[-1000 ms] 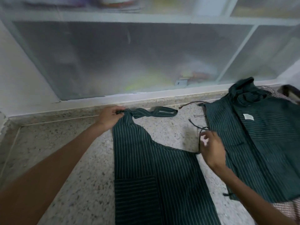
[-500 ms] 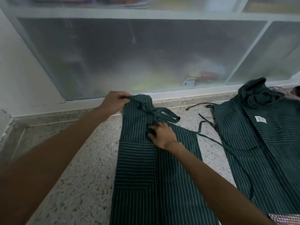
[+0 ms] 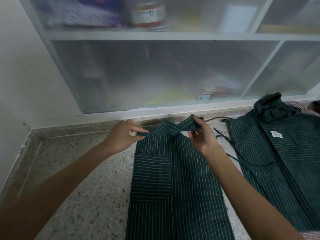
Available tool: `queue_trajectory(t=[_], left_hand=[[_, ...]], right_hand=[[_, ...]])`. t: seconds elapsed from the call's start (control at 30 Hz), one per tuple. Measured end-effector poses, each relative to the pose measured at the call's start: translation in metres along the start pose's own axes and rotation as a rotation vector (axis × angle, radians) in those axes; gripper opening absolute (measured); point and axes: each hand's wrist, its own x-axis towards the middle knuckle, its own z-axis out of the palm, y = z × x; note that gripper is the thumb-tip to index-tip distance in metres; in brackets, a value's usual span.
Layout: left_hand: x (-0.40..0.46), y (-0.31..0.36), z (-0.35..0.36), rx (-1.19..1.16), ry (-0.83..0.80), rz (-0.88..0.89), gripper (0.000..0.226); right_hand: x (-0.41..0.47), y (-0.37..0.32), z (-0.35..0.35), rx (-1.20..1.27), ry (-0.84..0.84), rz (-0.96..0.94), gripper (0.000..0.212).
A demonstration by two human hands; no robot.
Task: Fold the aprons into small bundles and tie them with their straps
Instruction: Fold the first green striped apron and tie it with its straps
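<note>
A dark green pinstriped apron [image 3: 174, 184] lies folded lengthwise on the speckled stone counter [image 3: 83, 179], its top toward the wall. My left hand [image 3: 121, 135] pinches the apron's top left corner. My right hand [image 3: 201, 135] pinches the neck strap [image 3: 186, 125] and lifts it a little above the top edge. A second green striped apron [image 3: 284, 153] with a white label lies spread to the right, its thin dark ties [image 3: 230, 144] trailing on the counter between the two.
A frosted-glass cabinet [image 3: 155, 75] with white frames stands right behind the counter. A jar [image 3: 147, 13] and other blurred items sit on its upper shelf. A checked cloth [image 3: 311, 110] shows under the right apron. A white wall [image 3: 26, 66] closes the left side.
My right hand left the apron's bib and took hold of the neck strap, raising it. My left hand stays at the top left corner. The view has tilted upward.
</note>
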Motion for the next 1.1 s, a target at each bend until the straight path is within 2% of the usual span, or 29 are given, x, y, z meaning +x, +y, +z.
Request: queue_trajectory(t=[0.07, 0.13, 0.27, 0.37, 0.47, 0.53, 0.57, 0.63, 0.7, 0.77, 0.8, 0.87, 0.93, 1.03, 1.1], left_hand=[[-0.020, 0.005, 0.010, -0.088, 0.063, -0.009, 0.031], [-0.045, 0.012, 0.023, -0.253, 0.099, -0.081, 0.034], [-0.105, 0.017, 0.061, -0.770, 0.149, -0.378, 0.029], [-0.149, 0.009, 0.095, -1.061, 0.099, -0.579, 0.020], [-0.183, -0.002, 0.126, -1.135, 0.054, -0.749, 0.018], [-0.194, -0.008, 0.138, -1.097, 0.054, -0.859, 0.032], [-0.201, -0.009, 0.143, -1.026, 0.045, -0.890, 0.038], [-0.205, -0.011, 0.147, -0.832, 0.003, -0.881, 0.051], [-0.210, -0.012, 0.151, -0.650, -0.043, -0.840, 0.058], [-0.211, -0.012, 0.155, -0.481, -0.070, -0.785, 0.052], [-0.211, -0.014, 0.156, -0.404, -0.075, -0.760, 0.048], [-0.209, -0.021, 0.156, -0.317, -0.084, -0.725, 0.041], [-0.207, -0.024, 0.154, -0.314, -0.105, -0.708, 0.034], [-0.206, -0.021, 0.152, -0.486, -0.145, -0.746, 0.054], [-0.209, -0.017, 0.151, -0.541, -0.175, -0.751, 0.062]], right_hand=[[-0.037, -0.007, -0.012, -0.037, -0.016, -0.006, 0.005], [-0.073, -0.004, -0.031, -0.110, -0.027, 0.042, 0.005], [-0.143, 0.030, -0.096, -0.154, -0.016, 0.288, 0.022], [-0.182, 0.072, -0.149, -0.278, -0.015, 0.512, 0.032], [-0.206, 0.096, -0.191, -0.565, -0.082, 0.742, 0.036], [-0.206, 0.091, -0.207, -0.964, -0.176, 0.834, 0.036], [-0.206, 0.086, -0.212, -1.203, -0.220, 0.835, 0.037], [-0.196, 0.074, -0.205, -1.557, -0.249, 0.683, 0.035], [-0.186, 0.078, -0.187, -1.661, -0.205, 0.382, 0.031], [-0.170, 0.098, -0.168, -1.745, -0.170, 0.031, 0.037], [-0.161, 0.112, -0.162, -1.780, -0.166, -0.044, 0.042], [-0.139, 0.143, -0.157, -1.751, -0.106, -0.014, 0.048], [-0.124, 0.163, -0.154, -1.692, -0.008, 0.030, 0.044], [-0.122, 0.164, -0.149, -1.518, 0.063, 0.040, 0.022], [-0.127, 0.158, -0.150, -1.354, 0.050, 0.061, 0.023]])
